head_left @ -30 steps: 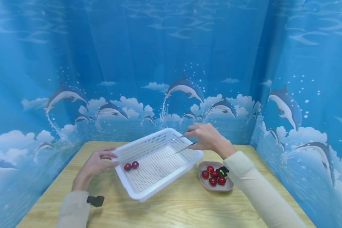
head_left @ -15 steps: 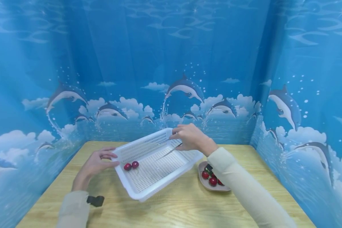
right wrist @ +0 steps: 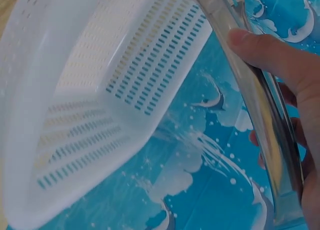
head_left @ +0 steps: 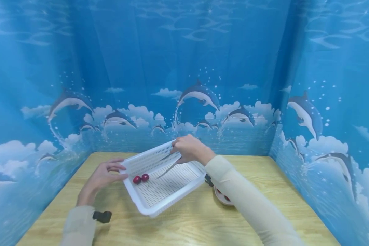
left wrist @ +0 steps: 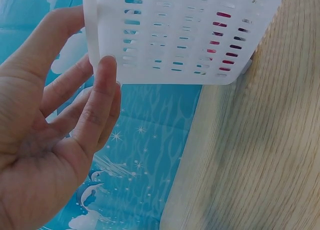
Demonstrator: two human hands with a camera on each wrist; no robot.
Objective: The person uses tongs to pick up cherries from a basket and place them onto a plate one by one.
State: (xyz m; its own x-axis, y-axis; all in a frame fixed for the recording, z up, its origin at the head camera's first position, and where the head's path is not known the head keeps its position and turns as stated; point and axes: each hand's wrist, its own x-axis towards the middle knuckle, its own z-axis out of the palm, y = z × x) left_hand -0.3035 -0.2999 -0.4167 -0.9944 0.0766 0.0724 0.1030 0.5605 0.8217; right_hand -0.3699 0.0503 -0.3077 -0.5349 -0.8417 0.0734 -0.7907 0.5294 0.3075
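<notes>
My left hand [head_left: 106, 174] pinches the left rim of a white slotted plastic basket [head_left: 175, 200], thumb outside the wall, as the left wrist view [left wrist: 150, 40] of the basket shows. Two dark red cherries [head_left: 137, 179] lie inside at the basket's left end. Metal tongs [head_left: 167, 169] are gripped in my right hand [head_left: 190, 148], their arms spread apart and reaching over the basket toward the cherries. Nothing sits between the tong tips. In the right wrist view the thumb presses on one side of the tongs [right wrist: 260, 110].
To the right of the basket, a small pinkish plate [head_left: 223, 202] with cherries is mostly hidden under my right sleeve [head_left: 249, 205]. The wooden table [head_left: 184, 229] ends at a blue dolphin-print curtain [head_left: 153, 85] behind and on both sides.
My right hand has moved left with the tongs, whose tips now come nearer the two cherries. The sleeve covers more of the plate. My left hand and the basket stay in place.
</notes>
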